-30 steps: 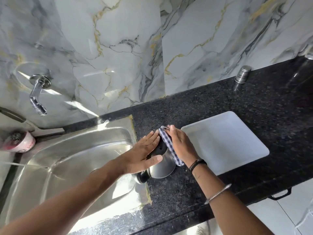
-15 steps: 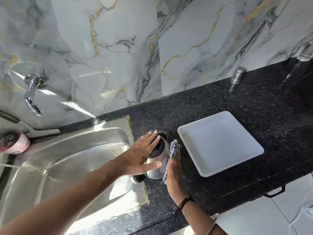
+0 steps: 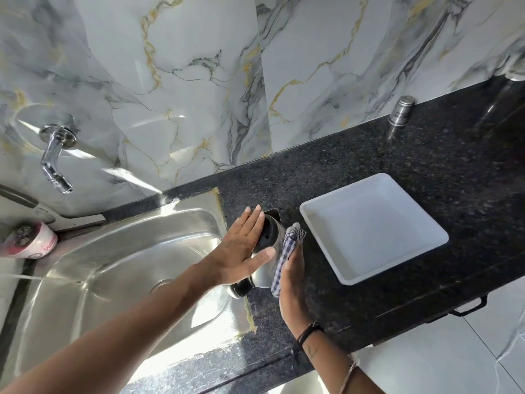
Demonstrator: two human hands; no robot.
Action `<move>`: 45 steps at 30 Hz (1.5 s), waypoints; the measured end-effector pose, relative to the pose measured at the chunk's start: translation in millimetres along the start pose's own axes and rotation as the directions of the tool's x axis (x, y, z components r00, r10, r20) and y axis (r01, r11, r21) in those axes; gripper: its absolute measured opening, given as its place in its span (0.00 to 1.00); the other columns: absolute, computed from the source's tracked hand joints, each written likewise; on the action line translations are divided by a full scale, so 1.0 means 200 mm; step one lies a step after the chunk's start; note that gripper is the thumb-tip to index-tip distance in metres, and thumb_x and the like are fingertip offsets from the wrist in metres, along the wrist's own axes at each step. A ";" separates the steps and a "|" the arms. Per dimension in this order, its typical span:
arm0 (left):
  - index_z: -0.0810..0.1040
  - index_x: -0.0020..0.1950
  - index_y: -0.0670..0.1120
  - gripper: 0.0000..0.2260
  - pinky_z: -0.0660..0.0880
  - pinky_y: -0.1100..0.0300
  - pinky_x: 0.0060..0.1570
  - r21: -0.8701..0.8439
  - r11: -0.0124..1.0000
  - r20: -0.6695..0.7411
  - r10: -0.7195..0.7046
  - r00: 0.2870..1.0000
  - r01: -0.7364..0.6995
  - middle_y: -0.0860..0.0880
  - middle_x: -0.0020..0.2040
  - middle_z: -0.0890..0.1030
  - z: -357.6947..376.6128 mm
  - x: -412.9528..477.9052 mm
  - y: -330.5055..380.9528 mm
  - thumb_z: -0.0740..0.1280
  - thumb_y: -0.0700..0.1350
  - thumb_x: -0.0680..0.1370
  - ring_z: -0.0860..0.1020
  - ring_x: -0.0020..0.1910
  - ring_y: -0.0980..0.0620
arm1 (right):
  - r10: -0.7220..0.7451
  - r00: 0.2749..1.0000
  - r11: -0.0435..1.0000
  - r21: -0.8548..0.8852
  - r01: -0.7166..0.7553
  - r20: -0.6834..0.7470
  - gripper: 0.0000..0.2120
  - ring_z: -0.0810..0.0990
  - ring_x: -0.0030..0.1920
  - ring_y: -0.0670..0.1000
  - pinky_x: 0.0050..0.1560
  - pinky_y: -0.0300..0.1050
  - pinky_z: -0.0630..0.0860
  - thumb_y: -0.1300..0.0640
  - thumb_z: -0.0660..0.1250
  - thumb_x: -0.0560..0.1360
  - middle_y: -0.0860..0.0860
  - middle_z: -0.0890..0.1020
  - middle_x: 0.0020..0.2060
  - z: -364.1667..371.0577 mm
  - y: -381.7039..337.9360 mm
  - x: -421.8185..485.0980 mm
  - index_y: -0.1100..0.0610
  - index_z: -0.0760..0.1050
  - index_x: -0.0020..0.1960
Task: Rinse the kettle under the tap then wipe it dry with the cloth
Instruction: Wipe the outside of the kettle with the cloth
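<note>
My flat left hand (image 3: 241,251) tops the kettle (image 3: 265,273) on the black counter (image 3: 369,155), sink (image 3: 113,251) at its 9 o'clock. My straight-fingered right hand (image 3: 292,282) presses the cloth (image 3: 285,251) against its side. White tray (image 3: 375,226) at 2 o'clock, marble wall (image 3: 199,81) behind.

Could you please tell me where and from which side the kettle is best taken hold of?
Grip the kettle by its black handle, coming from the near side by the sink. The handle juts out low toward the person and is bare, while the left hand lies flat on top and the right hand presses the cloth against the right flank.
</note>
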State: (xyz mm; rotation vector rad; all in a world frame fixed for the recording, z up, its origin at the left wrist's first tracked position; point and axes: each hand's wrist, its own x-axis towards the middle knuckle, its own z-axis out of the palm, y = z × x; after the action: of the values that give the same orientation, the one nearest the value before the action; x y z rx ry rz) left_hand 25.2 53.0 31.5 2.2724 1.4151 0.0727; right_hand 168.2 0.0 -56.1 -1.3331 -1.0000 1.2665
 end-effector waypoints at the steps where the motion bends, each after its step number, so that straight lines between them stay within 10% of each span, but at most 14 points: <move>1: 0.39 0.81 0.46 0.45 0.34 0.57 0.76 -0.016 1.000 -0.001 -0.015 1.000 0.015 0.50 0.81 0.35 0.00 0.01 0.00 0.42 0.74 0.74 0.31 0.78 0.53 | 0.024 1.000 0.998 0.051 -0.024 -0.006 0.35 0.57 0.81 0.50 0.81 0.55 0.54 0.32 0.47 0.81 0.51 0.58 0.82 -0.01 -0.01 0.04 0.49 0.54 0.81; 4: 0.38 0.81 0.47 0.43 0.34 0.55 0.76 -0.057 0.995 -0.004 -0.078 0.997 0.078 0.51 0.80 0.34 0.02 0.03 0.02 0.42 0.72 0.75 0.30 0.78 0.53 | -0.007 1.000 0.996 0.088 0.007 -0.002 0.25 0.59 0.80 0.49 0.81 0.56 0.55 0.46 0.46 0.86 0.50 0.62 0.80 -0.05 -0.06 0.19 0.52 0.58 0.80; 14: 0.42 0.81 0.50 0.43 0.31 0.61 0.71 -0.314 0.927 -0.055 -0.236 0.970 0.207 0.56 0.80 0.36 0.04 0.09 0.05 0.39 0.74 0.72 0.30 0.77 0.57 | -0.065 0.994 0.996 -0.068 0.060 -0.084 0.42 0.50 0.82 0.49 0.81 0.52 0.49 0.21 0.42 0.72 0.47 0.48 0.82 0.13 0.09 -0.04 0.42 0.43 0.79; 22: 0.41 0.81 0.48 0.43 0.29 0.55 0.73 -0.238 0.948 -0.081 -0.237 0.968 0.212 0.53 0.79 0.34 0.05 0.12 0.13 0.38 0.72 0.73 0.28 0.76 0.53 | 0.033 0.998 0.998 0.058 -0.030 -0.055 0.33 0.59 0.80 0.48 0.80 0.57 0.54 0.35 0.45 0.82 0.49 0.61 0.80 -0.03 -0.09 0.25 0.51 0.58 0.80; 30: 0.43 0.81 0.50 0.37 0.28 0.55 0.73 -0.368 0.899 -0.076 -0.285 0.956 0.239 0.54 0.81 0.37 0.05 0.13 0.13 0.37 0.69 0.76 0.30 0.76 0.57 | -0.099 0.995 0.988 -0.116 0.100 0.012 0.30 0.37 0.80 0.39 0.81 0.59 0.46 0.21 0.41 0.72 0.26 0.36 0.75 0.09 0.15 -0.09 0.20 0.35 0.71; 39: 0.42 0.81 0.51 0.43 0.27 0.57 0.71 -0.371 0.898 -0.072 -0.281 0.957 0.236 0.55 0.81 0.37 0.05 0.14 0.14 0.36 0.73 0.70 0.30 0.76 0.56 | -0.267 0.963 0.923 -0.278 0.267 0.037 0.29 0.36 0.81 0.45 0.80 0.45 0.38 0.30 0.36 0.79 0.33 0.36 0.80 0.09 0.07 0.02 0.31 0.35 0.78; 45: 0.43 0.81 0.50 0.45 0.28 0.56 0.72 -0.366 0.902 -0.079 -0.274 0.958 0.228 0.55 0.81 0.37 0.04 0.14 0.14 0.37 0.73 0.70 0.30 0.75 0.58 | 0.057 0.996 0.998 0.005 -0.056 -0.064 0.34 0.43 0.82 0.48 0.82 0.53 0.44 0.39 0.44 0.83 0.49 0.41 0.83 0.04 0.12 0.08 0.54 0.41 0.82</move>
State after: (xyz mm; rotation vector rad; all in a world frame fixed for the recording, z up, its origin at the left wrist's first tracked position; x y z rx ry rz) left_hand 64.4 63.1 29.9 1.8051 1.6041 0.3682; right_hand 159.5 13.0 -81.7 -1.3991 -0.9207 1.2592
